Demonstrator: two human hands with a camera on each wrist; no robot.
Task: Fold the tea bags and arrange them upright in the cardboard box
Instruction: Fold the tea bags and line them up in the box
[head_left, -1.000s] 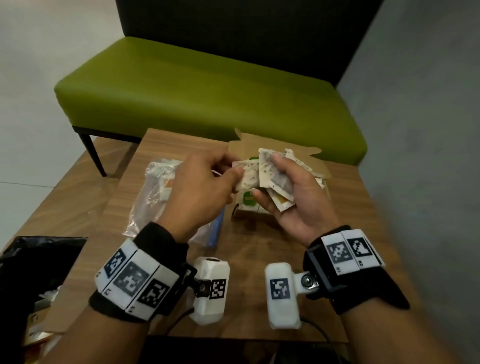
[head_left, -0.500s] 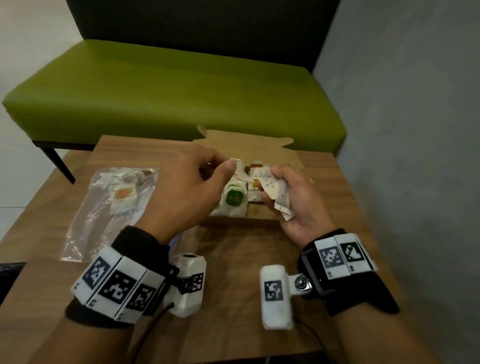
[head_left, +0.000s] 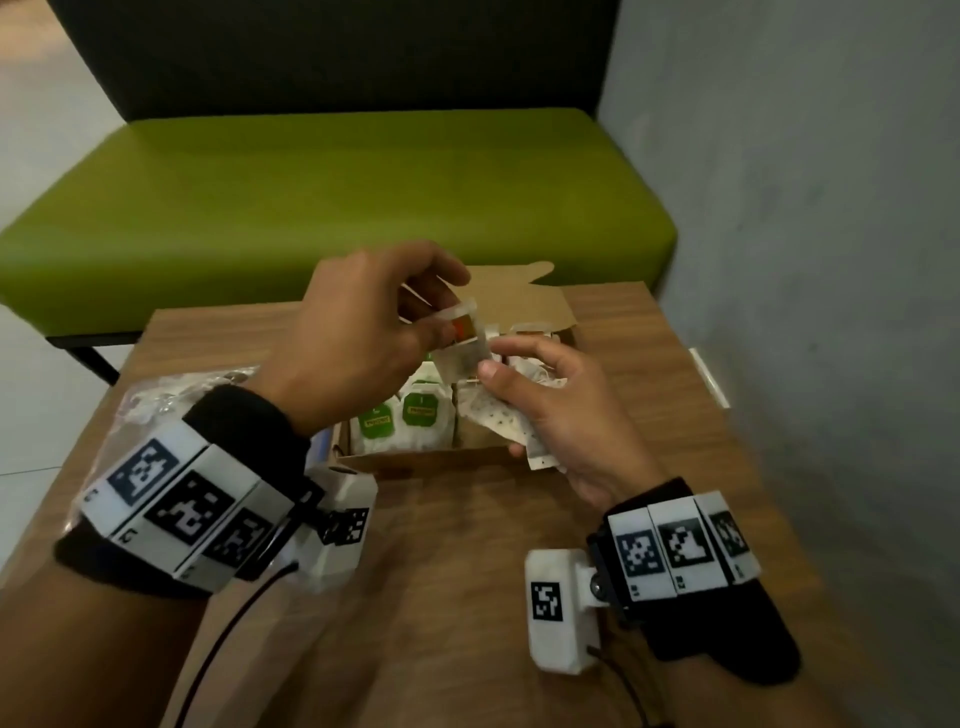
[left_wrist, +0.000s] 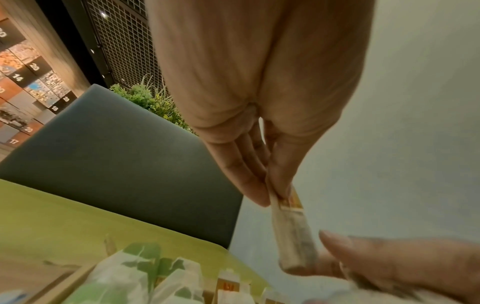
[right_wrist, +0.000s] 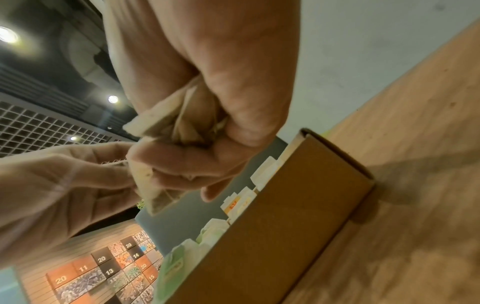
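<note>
A cardboard box (head_left: 431, 460) (right_wrist: 285, 222) stands open on the wooden table, with green-tagged tea bags (head_left: 400, 421) upright in its left half and orange-tagged ones (right_wrist: 235, 203) further back. My left hand (head_left: 358, 332) hovers over the box and pinches one folded tea bag (head_left: 462, 343) (left_wrist: 293, 230) with an orange tag by its top. My right hand (head_left: 550, 405) grips a bunch of loose tea bags (head_left: 498, 421) (right_wrist: 166, 123) in its palm over the box's right half, its thumb touching the folded bag's lower edge.
A clear plastic bag (head_left: 156, 400) lies on the table (head_left: 467, 597) left of the box. The box's lid flap (head_left: 519, 296) stands open at the back. A green bench (head_left: 332, 197) is behind the table and a grey wall (head_left: 805, 260) is on the right.
The view moved closer over the box. My left hand rose and shifted right, now holding a folded orange-tagged bag upright over the box. My right hand keeps its bunch.
</note>
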